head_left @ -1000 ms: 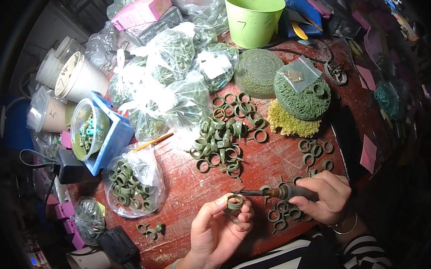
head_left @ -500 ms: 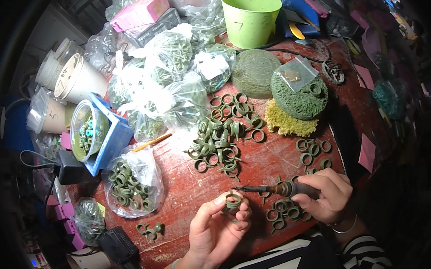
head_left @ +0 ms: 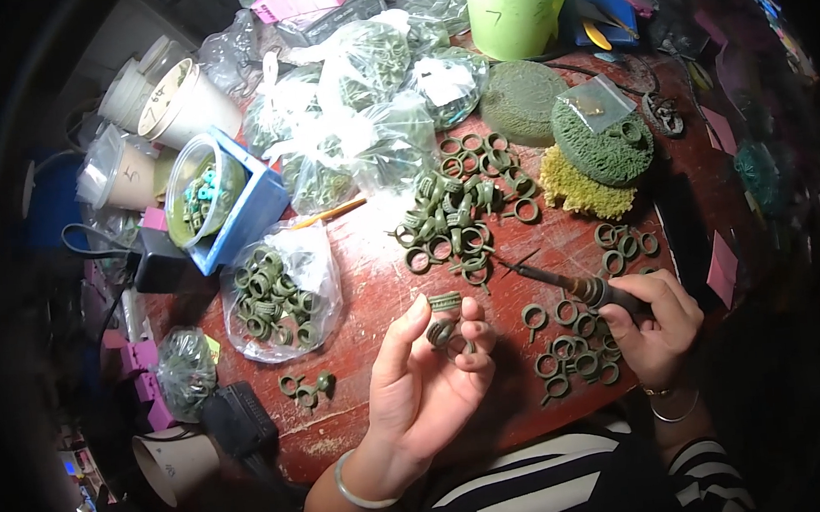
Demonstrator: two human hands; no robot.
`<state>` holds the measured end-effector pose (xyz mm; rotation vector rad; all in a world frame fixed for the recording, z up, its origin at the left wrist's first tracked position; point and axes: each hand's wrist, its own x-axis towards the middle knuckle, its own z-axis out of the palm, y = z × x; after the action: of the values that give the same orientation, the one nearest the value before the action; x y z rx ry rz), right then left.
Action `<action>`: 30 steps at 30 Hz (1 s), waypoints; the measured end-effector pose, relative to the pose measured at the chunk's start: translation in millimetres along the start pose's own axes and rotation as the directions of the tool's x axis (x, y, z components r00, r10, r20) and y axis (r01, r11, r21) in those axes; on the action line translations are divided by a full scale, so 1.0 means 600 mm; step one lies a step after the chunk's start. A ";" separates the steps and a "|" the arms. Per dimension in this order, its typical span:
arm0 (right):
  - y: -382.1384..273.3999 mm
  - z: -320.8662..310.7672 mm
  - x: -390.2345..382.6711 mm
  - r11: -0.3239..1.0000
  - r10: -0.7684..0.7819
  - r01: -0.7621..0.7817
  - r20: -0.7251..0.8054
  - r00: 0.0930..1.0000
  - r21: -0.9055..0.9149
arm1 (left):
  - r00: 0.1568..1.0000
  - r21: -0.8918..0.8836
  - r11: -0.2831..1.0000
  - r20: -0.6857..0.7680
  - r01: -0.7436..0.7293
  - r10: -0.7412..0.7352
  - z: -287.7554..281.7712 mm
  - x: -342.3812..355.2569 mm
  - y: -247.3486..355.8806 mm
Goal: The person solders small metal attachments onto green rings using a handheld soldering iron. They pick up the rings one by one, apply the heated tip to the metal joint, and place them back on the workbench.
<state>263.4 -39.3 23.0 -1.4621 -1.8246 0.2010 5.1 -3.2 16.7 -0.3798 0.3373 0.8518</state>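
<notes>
My left hand (head_left: pixel 422 382) is closed, its fingertips pinching a dark green ring (head_left: pixel 445 302) with a patterned band. A second green ring piece (head_left: pixel 440 333) shows just below it, against the fingers. In my right hand (head_left: pixel 658 323) is a soldering iron (head_left: pixel 576 288), gripped by its dark handle. Its thin dark tip points left over the table, apart from the rings in my left hand. Loose green rings (head_left: pixel 566 352) lie between the hands, beside the iron. A larger heap of rings (head_left: pixel 450 216) sits farther off on the red table (head_left: pixel 364 273).
Clear bags of green pieces (head_left: pixel 365 62) crowd the back. At left are a bag of rings (head_left: pixel 272 302), a blue tray (head_left: pixel 270 194) bearing a tub, and an orange stick (head_left: pixel 330 213). Farther right stand a green bucket (head_left: pixel 517 15), a round green pad (head_left: pixel 601 150) and a yellow sponge (head_left: pixel 589 189).
The iron's tip has drawn away from the ring, to the right. My left hand has turned the ring, and a second piece now shows below. The whole view has shifted.
</notes>
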 end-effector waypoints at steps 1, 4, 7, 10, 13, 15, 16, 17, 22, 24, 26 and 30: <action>-0.001 0.001 0.000 1.000 -0.001 0.001 -0.008 1.000 -0.005 | 1.000 0.000 1.000 0.000 -0.006 0.006 0.000 -0.001 0.000; -0.004 0.002 -0.002 1.000 0.020 -0.020 -0.004 1.000 -0.010 | 0.999 0.005 1.000 -0.030 -0.010 0.010 -0.002 -0.001 0.001; 0.001 0.006 -0.003 1.000 -0.003 0.003 -0.020 1.000 0.003 | 1.000 0.016 1.000 -0.023 -0.001 0.001 -0.003 -0.001 0.002; 0.001 0.007 0.000 1.000 -0.023 0.023 -0.026 0.999 0.007 | 1.000 0.006 1.000 -0.026 0.003 -0.003 -0.002 -0.003 0.002; -0.001 0.006 0.000 1.000 -0.002 0.002 -0.005 1.000 0.001 | 0.999 0.012 1.000 -0.033 -0.002 0.003 -0.001 -0.004 0.002; 0.000 0.007 0.001 1.000 -0.016 0.016 -0.011 1.000 0.001 | 1.000 0.017 1.000 -0.027 -0.001 0.001 -0.003 -0.003 0.003; 0.001 0.006 0.002 1.000 -0.030 0.030 -0.019 0.999 0.001 | 1.000 0.023 1.000 -0.021 0.002 -0.001 -0.003 -0.002 0.002; 0.000 0.004 0.002 1.000 -0.030 0.030 -0.019 0.999 -0.002 | 1.000 0.022 1.000 -0.020 0.004 -0.004 -0.004 -0.001 0.002; -0.001 0.004 0.001 1.000 0.004 -0.004 0.014 1.000 0.008 | 0.997 0.161 0.986 -0.051 -0.045 0.054 -0.011 0.001 0.001; 0.000 0.002 0.000 1.000 0.003 -0.003 0.016 1.000 0.013 | 0.997 0.170 0.985 -0.056 -0.038 0.049 -0.012 0.002 0.000; 0.001 -0.001 0.000 1.000 -0.013 0.013 0.016 1.000 0.015 | 0.997 0.181 0.983 -0.061 -0.029 0.040 -0.015 0.005 0.001; 0.001 -0.002 0.000 0.998 -0.050 0.048 0.059 0.997 0.042 | 0.998 0.222 0.975 -0.059 0.020 -0.007 -0.007 0.006 -0.005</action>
<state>264.4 -39.6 23.4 -1.3956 -1.8915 0.2582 8.8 -4.5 12.0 -0.1979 0.4787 0.7811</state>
